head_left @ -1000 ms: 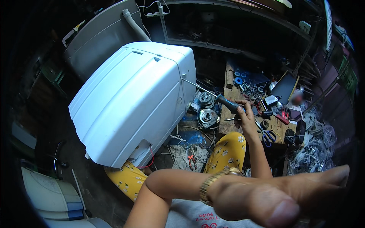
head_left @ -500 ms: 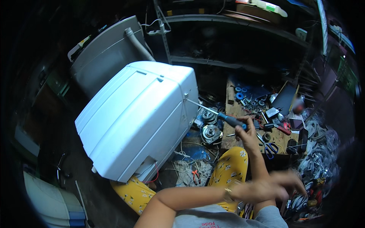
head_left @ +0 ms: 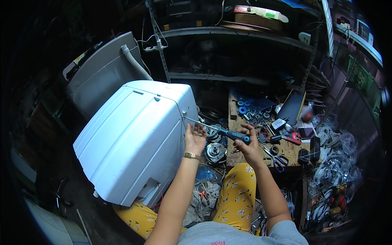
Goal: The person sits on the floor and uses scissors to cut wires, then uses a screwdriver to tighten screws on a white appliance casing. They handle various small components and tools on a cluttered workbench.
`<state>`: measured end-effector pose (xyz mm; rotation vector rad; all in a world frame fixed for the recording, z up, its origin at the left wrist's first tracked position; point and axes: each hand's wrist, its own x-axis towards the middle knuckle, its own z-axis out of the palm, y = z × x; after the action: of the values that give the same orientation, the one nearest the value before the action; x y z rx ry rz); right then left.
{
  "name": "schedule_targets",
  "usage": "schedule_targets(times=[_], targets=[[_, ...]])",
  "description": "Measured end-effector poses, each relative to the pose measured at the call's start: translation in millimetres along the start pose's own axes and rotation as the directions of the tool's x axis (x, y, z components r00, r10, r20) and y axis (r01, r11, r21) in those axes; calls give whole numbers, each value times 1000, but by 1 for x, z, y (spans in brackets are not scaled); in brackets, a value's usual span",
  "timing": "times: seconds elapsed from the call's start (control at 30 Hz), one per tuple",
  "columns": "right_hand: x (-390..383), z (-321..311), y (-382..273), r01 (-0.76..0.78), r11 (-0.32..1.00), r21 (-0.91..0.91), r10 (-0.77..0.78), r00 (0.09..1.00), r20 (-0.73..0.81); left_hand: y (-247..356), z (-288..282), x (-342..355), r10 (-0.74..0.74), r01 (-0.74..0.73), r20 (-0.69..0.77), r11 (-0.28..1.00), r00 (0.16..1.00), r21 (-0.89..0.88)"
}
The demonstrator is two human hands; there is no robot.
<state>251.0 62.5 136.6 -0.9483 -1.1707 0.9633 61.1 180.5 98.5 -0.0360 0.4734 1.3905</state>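
Observation:
A white plastic appliance casing [head_left: 126, 139] lies tilted on my left, partly against my leg. A screwdriver [head_left: 233, 135] with a dark grey and blue handle points left, its tip at a small fitting on the casing's right edge. My right hand [head_left: 251, 147] has its thumb and fingers round the end of the handle. Just beneath the shaft, beside the casing, my left hand [head_left: 195, 141] is palm up with fingers apart and slightly curled. Whether its fingertips touch the shaft, I cannot tell.
A wooden board [head_left: 234, 116] on the right bears small parts, blue-handled scissors [head_left: 279, 161] and a red-handled tool [head_left: 292, 140]. Round metal motor parts [head_left: 215, 152] lie beside the casing. Orange-handled pliers [head_left: 203, 197] rest on a cloth. Bundled cables and plastic bags [head_left: 332, 163] pile up at far right.
My left hand has swung from the lower right across to the casing, below the screwdriver shaft. My right hand stays at the handle. The whole view has shifted slightly.

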Motion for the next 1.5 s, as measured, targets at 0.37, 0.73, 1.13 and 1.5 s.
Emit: schedule_targets(times=[0.37, 0.73, 1.13, 1.5], targets=[[8, -11, 0, 263, 911, -318, -252, 965, 75, 14, 15, 30, -23, 23, -1, 985, 1000, -169], [-5, 0, -8, 229, 671, -705, -120, 972, 201, 31, 10, 35, -51, 52, -10, 998, 999, 39], [-36, -36, 32, -427, 871, -241, 456, 887, 77, 22, 8, 27, 51, -69, 62, 941, 997, 331], [-58, -25, 69, -472, 854, 218, 502, 858, -107, -28, -201, 37, 7, -27, -400, 999, 917, -46]])
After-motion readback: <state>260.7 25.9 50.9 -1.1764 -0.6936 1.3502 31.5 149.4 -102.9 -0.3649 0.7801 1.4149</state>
